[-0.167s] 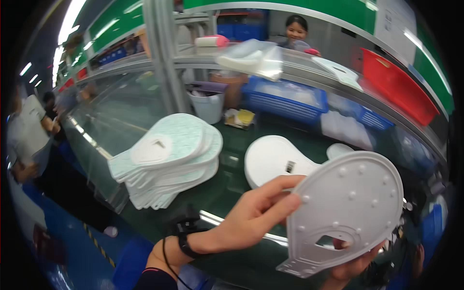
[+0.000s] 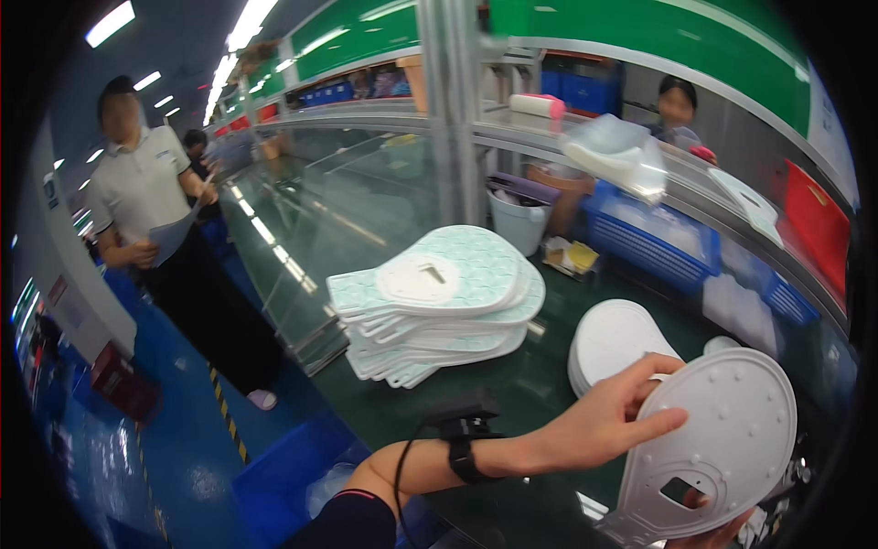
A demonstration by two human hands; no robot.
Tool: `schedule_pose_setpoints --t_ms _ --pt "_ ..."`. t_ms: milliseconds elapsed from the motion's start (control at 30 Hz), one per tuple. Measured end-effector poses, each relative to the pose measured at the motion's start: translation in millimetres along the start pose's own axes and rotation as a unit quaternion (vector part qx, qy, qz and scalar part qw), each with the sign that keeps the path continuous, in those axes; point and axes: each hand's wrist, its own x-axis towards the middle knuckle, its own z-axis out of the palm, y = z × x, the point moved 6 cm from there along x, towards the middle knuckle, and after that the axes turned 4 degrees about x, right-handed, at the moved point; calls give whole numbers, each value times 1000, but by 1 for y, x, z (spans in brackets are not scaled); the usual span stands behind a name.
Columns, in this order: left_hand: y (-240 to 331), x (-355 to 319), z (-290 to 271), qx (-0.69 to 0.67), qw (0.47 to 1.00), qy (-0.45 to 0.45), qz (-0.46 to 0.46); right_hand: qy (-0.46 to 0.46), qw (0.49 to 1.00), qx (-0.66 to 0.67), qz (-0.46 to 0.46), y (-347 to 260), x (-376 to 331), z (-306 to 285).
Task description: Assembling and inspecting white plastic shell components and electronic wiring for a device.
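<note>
A white plastic paddle-shaped panel (image 2: 722,430), with small round studs and a cutout near its narrow end, is held up at the lower right. My left hand (image 2: 631,412) grips its left edge, thumb on the studded face and fingers behind. Under its lower edge is my right hand (image 2: 718,535), mostly hidden by the panel and holding it from below. Left of them rises a stack of similar panels (image 2: 448,274) with a pale green patterned top face. Plain white panels (image 2: 622,339) lie behind my left hand.
A blue basket (image 2: 649,242) and a grey-white bin (image 2: 521,220) stand at the back of the green table. A metal post (image 2: 448,119) rises there. On the left a person (image 2: 146,192) stands holding paper; another person (image 2: 675,114) is across the bench. A blue crate (image 2: 293,471) sits lower left.
My view has turned left, so the bench things appear farther right and the standing person shows more fully. Both hands still hold the panel, now lower right.
</note>
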Motion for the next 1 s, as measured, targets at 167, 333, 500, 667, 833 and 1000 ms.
schedule_pose_setpoints --t_ms 167,333,500,667,833,1000 --pt "9 -6 -4 177 981 53 57 -88 992 -77 -47 -1 -2 30" --pt "5 -7 -3 173 981 53 75 -97 978 -161 -87 -5 0 39" --pt "1 -6 -4 125 988 62 69 -54 953 -274 -122 -5 6 21" --pt "-5 -3 -4 124 988 65 65 -32 957 -267 -109 -2 10 14" --pt "-1 -9 7 180 979 54 84 -142 935 -310 -99 -8 12 38" --pt "-5 -3 10 155 986 21 53 -110 966 -228 -59 -3 12 36"
